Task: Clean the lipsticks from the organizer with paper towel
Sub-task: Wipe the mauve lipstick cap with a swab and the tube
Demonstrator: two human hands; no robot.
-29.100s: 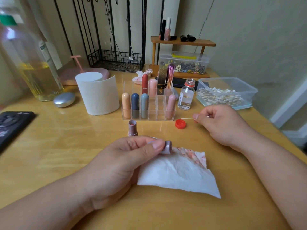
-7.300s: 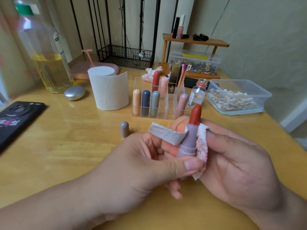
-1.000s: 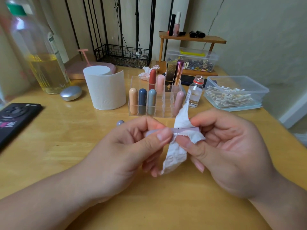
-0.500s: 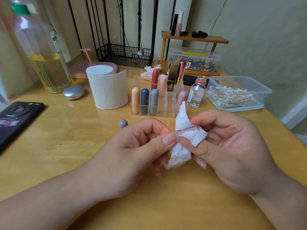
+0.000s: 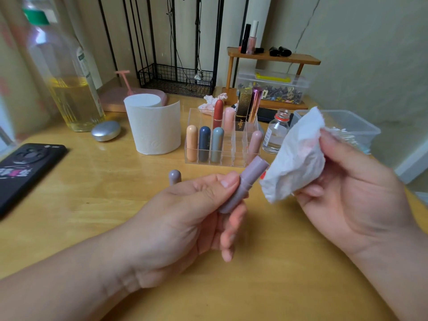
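Head: left grip (image 5: 185, 218) clasps lipstick (image 5: 240, 188); right grip (image 5: 347, 193) pinches paper towel (image 5: 298, 158) just beside.

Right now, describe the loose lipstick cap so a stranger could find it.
On the table, find the clear organizer. Before its left front corner, a small cap stands alone. It is lilac-grey and outside any compartment, unlike the slotted tubes.

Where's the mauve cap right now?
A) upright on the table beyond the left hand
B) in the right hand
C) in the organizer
A: the mauve cap stands upright on the table just beyond the left hand, which holds the tube; the right hand holds only the paper towel.
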